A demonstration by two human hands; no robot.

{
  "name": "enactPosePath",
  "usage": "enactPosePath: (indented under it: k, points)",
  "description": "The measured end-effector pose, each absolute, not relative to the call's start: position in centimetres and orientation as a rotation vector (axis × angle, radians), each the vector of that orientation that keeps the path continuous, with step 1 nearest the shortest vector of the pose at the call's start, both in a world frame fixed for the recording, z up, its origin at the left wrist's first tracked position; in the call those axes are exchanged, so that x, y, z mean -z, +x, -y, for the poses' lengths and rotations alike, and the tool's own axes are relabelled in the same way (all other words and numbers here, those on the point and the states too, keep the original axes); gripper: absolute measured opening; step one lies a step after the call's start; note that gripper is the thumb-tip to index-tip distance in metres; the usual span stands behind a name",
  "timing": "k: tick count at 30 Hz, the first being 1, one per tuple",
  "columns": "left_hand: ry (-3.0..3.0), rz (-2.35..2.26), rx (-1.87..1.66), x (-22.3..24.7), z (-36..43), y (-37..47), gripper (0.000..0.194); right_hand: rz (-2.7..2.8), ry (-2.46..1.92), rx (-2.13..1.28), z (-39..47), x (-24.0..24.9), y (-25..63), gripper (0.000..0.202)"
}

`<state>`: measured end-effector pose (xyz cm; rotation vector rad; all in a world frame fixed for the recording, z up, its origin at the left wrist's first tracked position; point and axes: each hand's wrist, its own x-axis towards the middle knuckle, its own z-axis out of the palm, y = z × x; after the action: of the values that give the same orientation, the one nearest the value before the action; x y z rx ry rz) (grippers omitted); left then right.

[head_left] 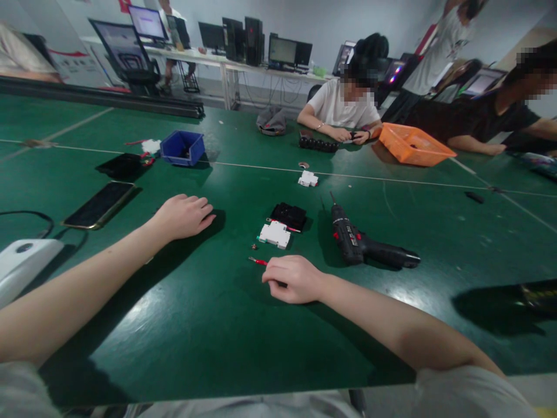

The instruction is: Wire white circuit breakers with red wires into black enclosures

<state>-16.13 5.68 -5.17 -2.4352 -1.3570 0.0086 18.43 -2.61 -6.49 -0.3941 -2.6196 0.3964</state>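
I've got right hand (293, 280) gripping a red-sleeved terminal (261, 262) near white module (275, 234); left hand (185, 217) palm-down over surface (209, 325), can't tell if holding.

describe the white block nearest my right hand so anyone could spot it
On the green table, find the black cordless drill. Left of it lies a black blocky piece, with the stepped white plastic block on its near side. Unlike the other white plastic block farther back, it shows teal at left.
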Motion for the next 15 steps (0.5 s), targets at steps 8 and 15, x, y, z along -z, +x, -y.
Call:
enactPosePath:
  k: [8, 15]
  points:
    - [-2.505, 1.243, -0.028, 2.3, -5.3, -15.3, 0.033, 2.627, -0.411, -0.345, 2.8, 6.3, 18.4, 0.013]
    - [-2.432, 1.208, -0.064, 0.8, -1.7, -17.3, 0.037, 2.639, -0.380, -0.253, 2.9, 6.7, 18.5, 0.012]
